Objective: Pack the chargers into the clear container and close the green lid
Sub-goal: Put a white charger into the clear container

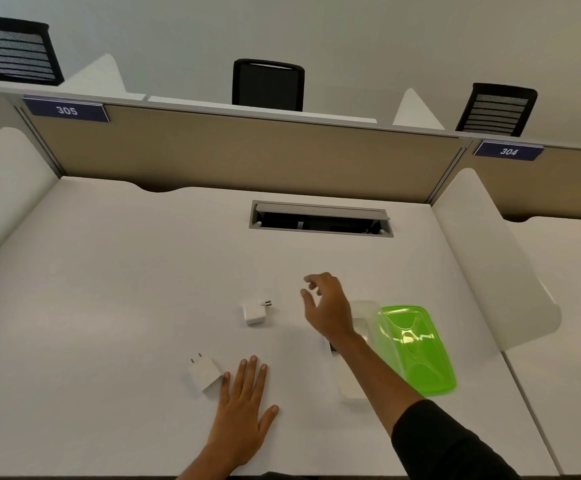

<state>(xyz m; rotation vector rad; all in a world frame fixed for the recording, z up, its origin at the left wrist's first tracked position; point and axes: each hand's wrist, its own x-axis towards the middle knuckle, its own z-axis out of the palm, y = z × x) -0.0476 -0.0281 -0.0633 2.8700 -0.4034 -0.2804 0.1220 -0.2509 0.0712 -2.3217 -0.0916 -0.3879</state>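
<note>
On the white bench (109,306), we reach our empty, loosely curled right hand (327,306) toward the round-pin charger (253,313); our left hand (244,403) lies flat beside the other charger (204,374). We should pinch its body, then drop it into the clear container (360,327), whose green lid (417,348) stands open.

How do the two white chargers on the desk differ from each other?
The far charger is squarish with two round pins, lying apart from both hands. The near charger looks more elongated, has two flat blades, and lies right by the left hand that rests flat on the desk. The right hand hovers open nearer the far charger. Both are white and outside the container.
</note>
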